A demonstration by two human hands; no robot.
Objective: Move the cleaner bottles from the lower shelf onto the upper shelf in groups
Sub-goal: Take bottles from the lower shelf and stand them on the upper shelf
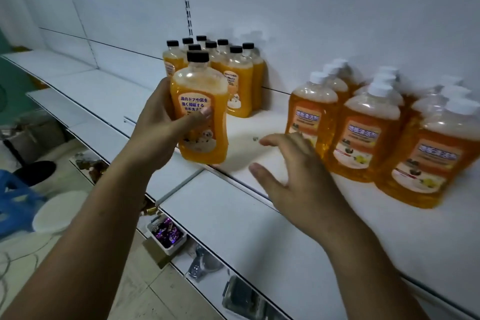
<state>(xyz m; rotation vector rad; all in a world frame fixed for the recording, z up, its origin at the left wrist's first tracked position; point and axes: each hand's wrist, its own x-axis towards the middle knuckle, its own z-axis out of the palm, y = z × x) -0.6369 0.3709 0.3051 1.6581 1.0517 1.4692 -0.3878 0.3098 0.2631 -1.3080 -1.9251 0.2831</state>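
Note:
My left hand [166,127] grips an orange cleaner bottle with a black cap [201,112], upright at the front edge of the white upper shelf [233,215]. Behind it, several black-capped orange bottles [233,78] stand grouped against the back wall. To the right, several white-capped orange bottles [363,132] stand in rows on the same shelf. My right hand [293,176] hovers open over the shelf, fingers spread, just left of the white-capped group and holding nothing.
Below the shelf edge, a lower shelf carries a small tray of purple-wrapped items [167,235], a dark packet [205,265] and a dark box [244,299]. A blue stool [15,205] and a white round lid [59,212] are on the floor at left.

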